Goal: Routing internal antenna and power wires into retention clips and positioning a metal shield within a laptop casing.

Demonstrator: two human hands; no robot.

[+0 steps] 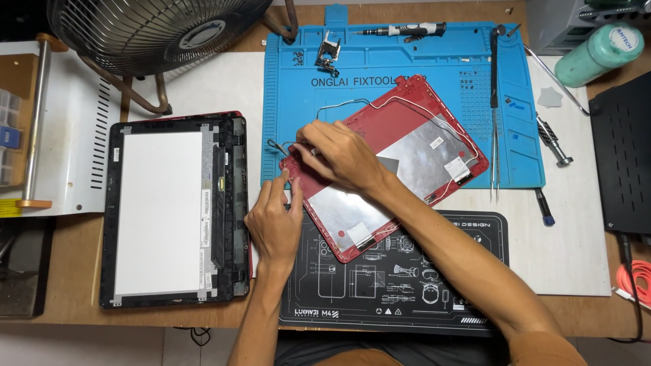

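Note:
A red laptop lid shell lies tilted over a blue work mat and a black mat, its inside up, with silver foil and thin grey cables along its rim. My right hand rests on the shell's left corner, fingers pinching at a cable end there. Just below, my left hand touches the same corner edge with its fingertips. Left of my hands a bare screen panel sits in a black frame.
On the blue mat lie a metal hinge, a screwdriver, tweezers and small screws. A fan stands at top left, a green bottle at top right, a black device at right.

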